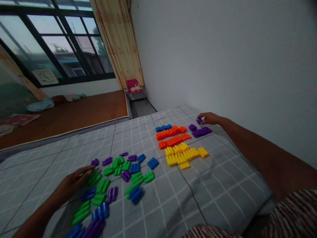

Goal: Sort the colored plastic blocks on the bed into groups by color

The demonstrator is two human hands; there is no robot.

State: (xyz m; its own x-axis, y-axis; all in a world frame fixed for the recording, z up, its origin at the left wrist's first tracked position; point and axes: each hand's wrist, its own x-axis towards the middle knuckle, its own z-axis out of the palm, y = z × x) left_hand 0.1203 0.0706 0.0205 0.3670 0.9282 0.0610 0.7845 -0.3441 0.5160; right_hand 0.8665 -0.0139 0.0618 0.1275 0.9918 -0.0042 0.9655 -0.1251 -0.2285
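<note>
My right hand [210, 118] is at the far right of the grey checked sheet, with its fingers closed on a small purple plastic block [199, 121]. Beside it lie another purple block [192, 127] and a short row of purple blocks [202, 132]. At the lower left, my left hand [75, 180] reaches over the loose blocks with its fingers stretched out. Its fingertips are at a purple block [94, 162]; whether they grip it is not clear. Under and beside this hand are green blocks [94, 178] and a dark blue block [88, 194].
Orange rows [174, 141], a blue row [163, 128] and a yellow group [184, 154] lie right of centre. Loose green, blue and purple blocks spread over the left of the bed [168, 205]. A white wall [223, 59] borders the right; a pink chair [132, 85] stands behind.
</note>
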